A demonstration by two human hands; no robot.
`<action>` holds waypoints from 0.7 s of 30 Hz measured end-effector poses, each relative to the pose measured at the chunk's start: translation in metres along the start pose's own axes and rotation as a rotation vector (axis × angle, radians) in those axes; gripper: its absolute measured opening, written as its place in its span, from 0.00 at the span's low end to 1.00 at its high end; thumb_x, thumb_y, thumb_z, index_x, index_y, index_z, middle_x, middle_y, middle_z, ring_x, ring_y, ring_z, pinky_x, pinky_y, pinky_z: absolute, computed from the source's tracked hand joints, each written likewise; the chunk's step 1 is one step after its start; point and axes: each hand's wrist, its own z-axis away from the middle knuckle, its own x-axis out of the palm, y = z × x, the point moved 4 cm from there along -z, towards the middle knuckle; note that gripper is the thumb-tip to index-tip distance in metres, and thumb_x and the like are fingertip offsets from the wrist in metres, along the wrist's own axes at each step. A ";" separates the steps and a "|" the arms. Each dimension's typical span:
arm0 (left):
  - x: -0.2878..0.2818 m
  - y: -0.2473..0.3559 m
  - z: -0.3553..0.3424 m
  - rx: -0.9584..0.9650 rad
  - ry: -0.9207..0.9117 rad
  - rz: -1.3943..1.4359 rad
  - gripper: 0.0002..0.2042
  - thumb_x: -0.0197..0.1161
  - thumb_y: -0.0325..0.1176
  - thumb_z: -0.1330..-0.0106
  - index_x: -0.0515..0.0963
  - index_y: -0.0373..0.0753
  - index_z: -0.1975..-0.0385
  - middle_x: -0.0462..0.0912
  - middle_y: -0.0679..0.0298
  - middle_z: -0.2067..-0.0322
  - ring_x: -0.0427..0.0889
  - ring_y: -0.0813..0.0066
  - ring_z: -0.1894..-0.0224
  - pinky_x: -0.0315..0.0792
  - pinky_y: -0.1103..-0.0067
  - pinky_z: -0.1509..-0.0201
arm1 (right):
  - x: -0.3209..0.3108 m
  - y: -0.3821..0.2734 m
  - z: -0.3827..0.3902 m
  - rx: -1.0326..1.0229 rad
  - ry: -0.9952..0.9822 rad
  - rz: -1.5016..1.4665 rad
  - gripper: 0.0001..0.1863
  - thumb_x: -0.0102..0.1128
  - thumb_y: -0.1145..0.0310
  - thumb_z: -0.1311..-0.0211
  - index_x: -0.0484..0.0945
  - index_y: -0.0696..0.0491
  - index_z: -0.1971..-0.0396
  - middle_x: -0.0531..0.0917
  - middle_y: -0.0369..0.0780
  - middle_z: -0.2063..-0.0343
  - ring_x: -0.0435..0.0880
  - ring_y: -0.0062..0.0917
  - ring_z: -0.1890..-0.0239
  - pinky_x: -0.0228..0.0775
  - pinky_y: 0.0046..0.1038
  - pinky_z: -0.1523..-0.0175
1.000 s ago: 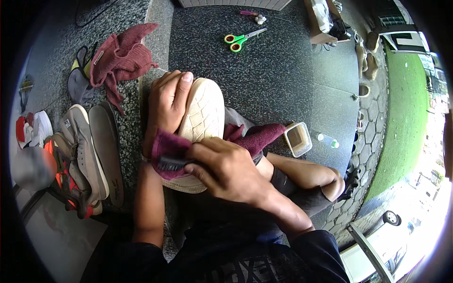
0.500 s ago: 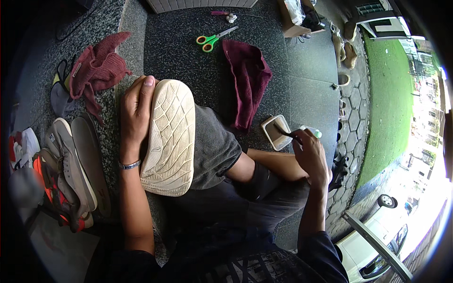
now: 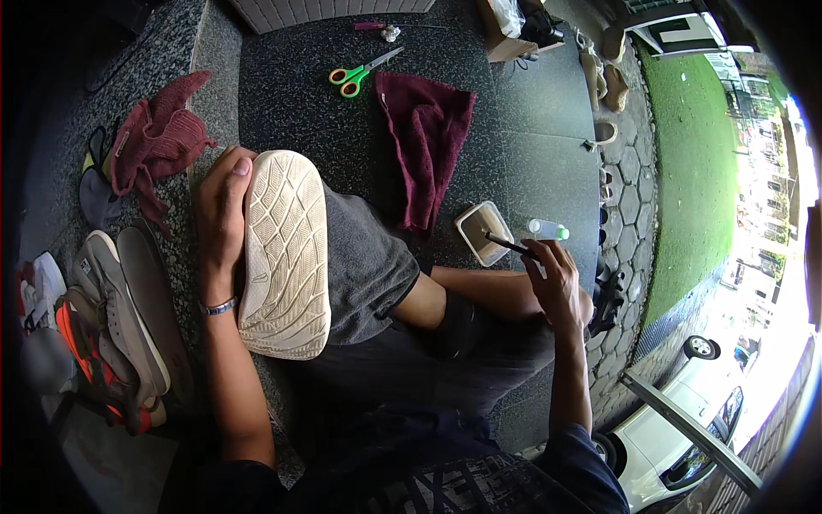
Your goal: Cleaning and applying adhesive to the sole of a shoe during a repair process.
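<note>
The head view shows the left hand (image 3: 224, 204) grasping the far end of a cream-soled shoe (image 3: 286, 257) at nine o'clock, sole toward the camera. The right hand (image 3: 557, 281) pinches a slim black brush (image 3: 512, 246), its tip at a plastic tub (image 3: 476, 223) three o'clock from the shoe. Pressing the tub's rim could tip it; the one-sided hold might let the shoe roll.

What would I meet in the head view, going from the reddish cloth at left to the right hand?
Reddish cloth, left hand, cream shoe sole, green-handled scissors, dark maroon cloth, plastic tub, right hand.
</note>
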 end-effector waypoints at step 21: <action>-0.002 0.010 0.001 0.075 0.029 -0.040 0.18 0.49 0.39 0.23 0.73 0.31 0.70 0.70 0.59 0.75 0.70 0.71 0.71 0.63 0.73 0.64 | 0.013 0.051 -0.021 -0.397 -0.198 0.250 0.15 0.65 0.74 0.43 0.83 0.49 0.54 0.81 0.35 0.65 0.83 0.29 0.62 0.74 0.33 0.57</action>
